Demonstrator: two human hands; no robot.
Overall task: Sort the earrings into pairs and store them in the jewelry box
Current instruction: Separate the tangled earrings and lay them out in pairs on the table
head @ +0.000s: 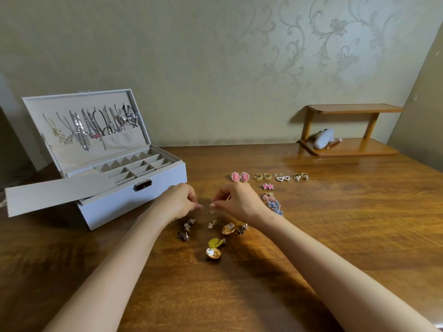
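Observation:
A white jewelry box (134, 200) stands open at the left, its tray of small compartments empty and necklaces hanging in its lid. Paired earrings lie in a row at the right: pink ovals (240, 176), gold ones (262, 176), pearl hearts (282, 178), more gold (300, 176), with pink stars (267, 186) and blue flowers (275, 206) below. Loose earrings lie in front of my hands, among them two gold shells (228, 229) (213, 253) and a yellow piece (214, 242). My right hand (239, 200) pinches a small earring (212, 210) above the table. My left hand (178, 200) hovers close beside it, fingers curled; whether it holds anything is hidden.
A wooden two-tier shelf (350, 149) stands at the back right against the wall, with a white case (323, 138) on its lower board. The box's pulled-out grey tray lid (48, 195) juts out to the left. The wooden table (335, 224) runs under everything.

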